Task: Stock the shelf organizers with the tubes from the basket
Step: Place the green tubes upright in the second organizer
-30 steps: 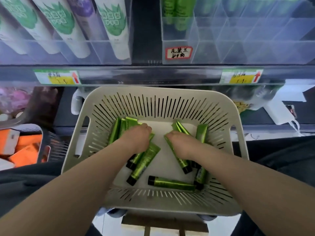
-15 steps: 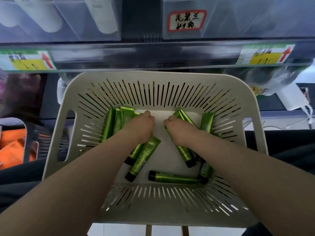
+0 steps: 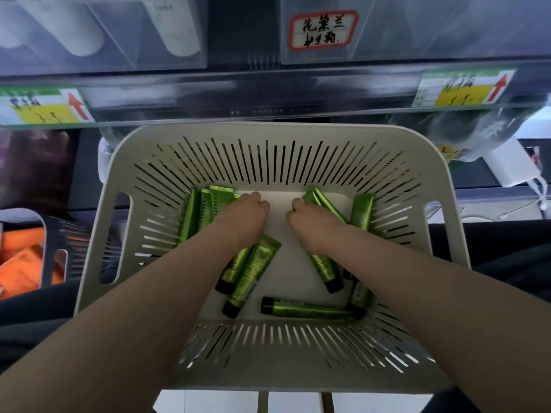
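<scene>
The green tubes all lie on the floor of the basket; none has left it yet. The left hand is curled round a bundle toward the basket's far left. The right hand is curled round a tube or two toward its far right, though the fingertips are hidden. Since a second ago both hands have slid nearer the basket's far wall and closed tighter. I judge the picking up is starting. The shelf organizers wait above the basket's far rim.

basket: right in front of the shelf, organizers up behind
tubes: in the basket, bunched left and right, one crosswise nearest
left hand: curled on the left bunch
right hand: curled on the right bunch
</scene>
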### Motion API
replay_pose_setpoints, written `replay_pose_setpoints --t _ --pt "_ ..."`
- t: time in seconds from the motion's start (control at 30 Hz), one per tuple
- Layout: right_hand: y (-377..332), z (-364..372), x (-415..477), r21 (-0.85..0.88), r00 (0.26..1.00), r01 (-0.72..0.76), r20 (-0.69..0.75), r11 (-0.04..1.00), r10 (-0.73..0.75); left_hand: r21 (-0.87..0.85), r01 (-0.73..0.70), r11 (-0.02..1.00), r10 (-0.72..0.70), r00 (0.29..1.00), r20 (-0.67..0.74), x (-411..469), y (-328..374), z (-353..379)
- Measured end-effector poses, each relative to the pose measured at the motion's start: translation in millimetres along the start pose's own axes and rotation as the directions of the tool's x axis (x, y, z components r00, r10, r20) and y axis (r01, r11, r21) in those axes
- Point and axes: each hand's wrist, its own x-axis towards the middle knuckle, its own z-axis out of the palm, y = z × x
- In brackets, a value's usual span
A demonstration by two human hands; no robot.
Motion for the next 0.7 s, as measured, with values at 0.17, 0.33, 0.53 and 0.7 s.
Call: replay_pose_setpoints --t 0.17,0.33,0.53,0.7 --pt "2 2 -1 -0.069 0.999 0.051 -0.008 0.996 -0.052 -0.006 0.012 1.0 -0.012 1.0 0.001 -2 1 2" --pt "4 1 -2 -0.09 0.999 0.043 -0.025 0.995 -0.045 -0.085 0.095 0.992 -0.09 0.994 0.067 -3 -1 -1" --pt "7 -2 -5 0.083 0.999 0.025 0.037 0.996 -0.028 -0.132 0.128 0.983 -0.114 0.988 0.107 -5 3 -10" --pt "8 -9 -12 0.192 0.998 -0.001 0.067 0.981 -0.013 -0.177 0.141 0.974 -0.12 0.985 0.126 -14 7 -20"
